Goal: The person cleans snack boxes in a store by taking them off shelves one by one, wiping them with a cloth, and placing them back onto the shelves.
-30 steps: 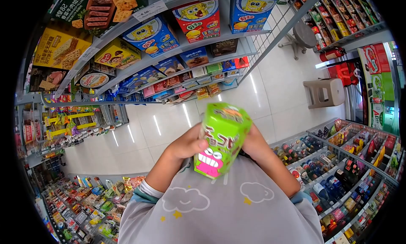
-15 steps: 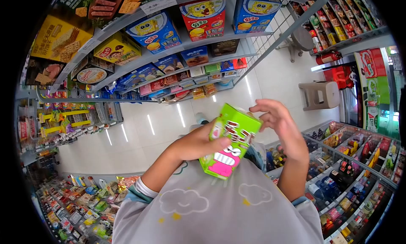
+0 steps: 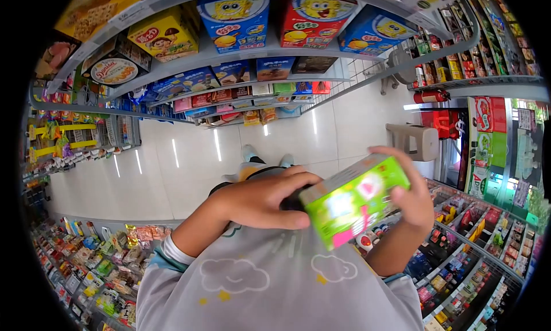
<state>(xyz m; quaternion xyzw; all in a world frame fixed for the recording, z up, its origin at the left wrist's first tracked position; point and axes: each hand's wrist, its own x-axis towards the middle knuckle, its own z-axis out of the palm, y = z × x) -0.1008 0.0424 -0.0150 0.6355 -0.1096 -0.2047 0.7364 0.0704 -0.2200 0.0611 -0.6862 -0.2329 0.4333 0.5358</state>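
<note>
A bright green snack box (image 3: 359, 202) with pink and white pictures is tilted in front of my chest, slightly blurred. My right hand (image 3: 414, 193) grips its right end, the thumb on the near face and fingers over the top edge. My left hand (image 3: 267, 199) is at the box's left end, thumb and fingers apart with a dark gap between them. Whether the left fingertips touch the box I cannot tell.
Ahead stands a shelf (image 3: 241, 54) of boxed biscuits, including a red cartoon box (image 3: 313, 20). A beige stool (image 3: 414, 141) is on the tiled floor (image 3: 189, 176). Packed snack displays lie at lower left (image 3: 103, 273) and lower right (image 3: 459, 262).
The box has turned to show another face and moved right, passing from my left hand's grip into my right hand. The view has shifted, with the shelf appearing closer.
</note>
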